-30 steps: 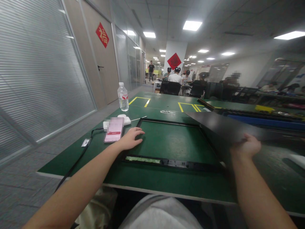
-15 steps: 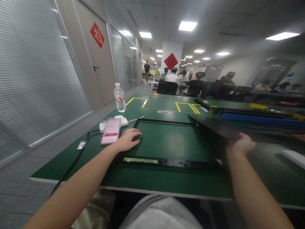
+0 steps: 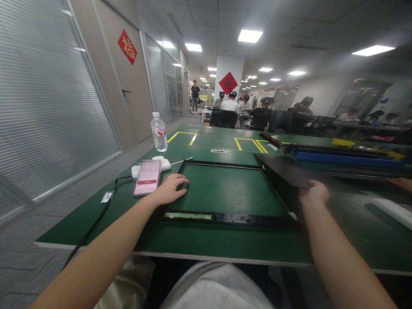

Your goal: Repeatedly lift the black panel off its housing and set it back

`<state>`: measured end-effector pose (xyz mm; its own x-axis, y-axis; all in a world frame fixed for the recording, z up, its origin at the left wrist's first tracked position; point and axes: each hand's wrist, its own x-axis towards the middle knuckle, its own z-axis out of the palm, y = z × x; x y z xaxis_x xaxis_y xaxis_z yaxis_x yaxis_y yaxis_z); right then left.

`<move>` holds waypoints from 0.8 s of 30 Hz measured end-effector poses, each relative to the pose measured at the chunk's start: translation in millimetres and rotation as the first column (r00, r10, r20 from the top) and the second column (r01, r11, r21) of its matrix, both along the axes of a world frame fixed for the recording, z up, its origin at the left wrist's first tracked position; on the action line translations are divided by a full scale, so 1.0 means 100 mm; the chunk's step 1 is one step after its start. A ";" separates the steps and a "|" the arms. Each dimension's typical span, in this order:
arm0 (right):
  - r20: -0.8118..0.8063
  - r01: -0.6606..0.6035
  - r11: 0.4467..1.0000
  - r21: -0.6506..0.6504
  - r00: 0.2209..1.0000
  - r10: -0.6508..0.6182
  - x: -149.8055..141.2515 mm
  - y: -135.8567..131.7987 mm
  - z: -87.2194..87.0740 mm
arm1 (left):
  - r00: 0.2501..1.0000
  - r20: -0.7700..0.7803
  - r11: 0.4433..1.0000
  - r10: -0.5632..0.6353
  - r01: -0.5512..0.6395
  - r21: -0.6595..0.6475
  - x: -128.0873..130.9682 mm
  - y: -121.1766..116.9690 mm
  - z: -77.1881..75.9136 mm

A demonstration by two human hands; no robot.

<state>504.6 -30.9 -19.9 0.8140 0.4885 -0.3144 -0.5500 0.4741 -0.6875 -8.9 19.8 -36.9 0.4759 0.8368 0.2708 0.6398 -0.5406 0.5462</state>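
Note:
A rectangular black frame [image 3: 257,218] lies on the green table, with a light green strip [image 3: 188,216] along the left part of its near bar. My left hand [image 3: 170,189] is laid over the frame's left bar, its fingers curled across it and hiding that part. A thin dark panel [image 3: 283,169] leans up at a tilt along the frame's right side. My right hand [image 3: 315,194] grips this panel by its edge, fingers bent round it. Part of the panel is blurred, and my forearm covers some of it.
Left of the frame are a phone [image 3: 148,178], a white gadget [image 3: 162,163], a black cable [image 3: 111,199] and a water bottle [image 3: 159,135]. Blue and black strips [image 3: 347,159] lie at the back right. Another person's hand [image 3: 401,184] shows at the right edge. A white object [image 3: 392,210] is nearby.
My right hand has moved left with the panel, bringing it closer to the frame's right side. My left hand stays on the frame. The view has shifted slightly.

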 end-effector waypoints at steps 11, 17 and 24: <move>0.119 0.061 0.983 -0.175 0.992 -0.041 -0.01 0.15 -0.23 | 1.000 0.006 1.000 -0.009 0.009 -0.010 0.00 0.01 -0.01; 0.179 -0.003 0.988 -0.152 0.983 0.030 0.12 0.20 -0.36 | 1.000 0.006 1.000 -0.005 0.005 -0.018 -0.01 0.01 -0.02; 0.114 -0.027 0.987 -0.159 0.992 0.045 0.11 0.20 -0.37 | 1.000 -0.024 1.000 -0.017 0.017 -0.001 -0.01 0.03 -0.04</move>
<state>515.5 -11.3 -57.1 0.8323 0.4703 -0.2935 -0.4766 0.3367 -0.8121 -9.8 22.9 -40.5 0.4962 0.8287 0.2590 0.6433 -0.5512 0.5313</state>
